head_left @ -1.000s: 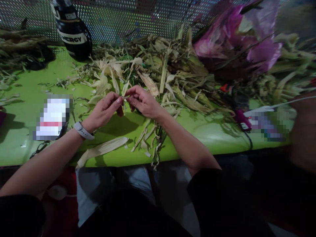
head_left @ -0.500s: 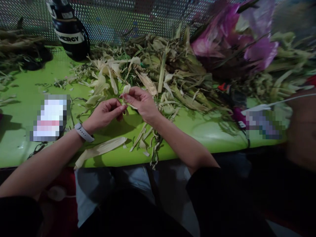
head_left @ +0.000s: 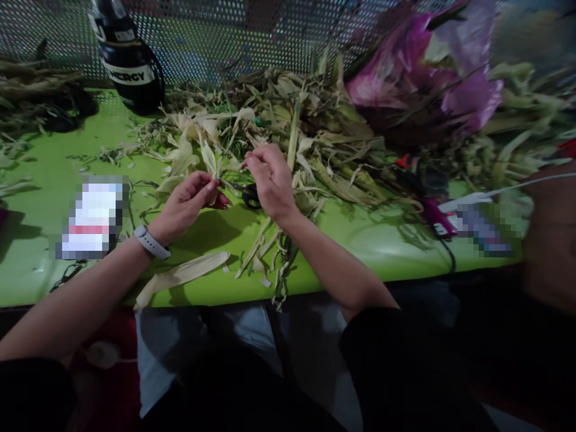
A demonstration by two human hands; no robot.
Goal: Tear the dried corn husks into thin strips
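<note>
My left hand (head_left: 191, 201), with a white watch on the wrist, hovers over the green table (head_left: 49, 174) with its fingers pinched on a pale strip of corn husk (head_left: 209, 161). My right hand (head_left: 269, 180) is a little farther back and to the right, its fingers pinched together at the edge of the husk pile (head_left: 297, 138); what they grip is too small to make out. Dark scissors (head_left: 249, 193) lie on the table between the two hands.
A black bottle (head_left: 128, 60) stands at the back left against a perforated metal screen. Purple flowers (head_left: 427, 78) lie at the back right. A long husk (head_left: 184, 273) and scraps lie near the front edge. A glue gun with cord (head_left: 434, 219) lies to the right.
My hands have parted: the right one moved up and back toward the pile, and the left stayed with a husk strip. The scissors now show between them.
</note>
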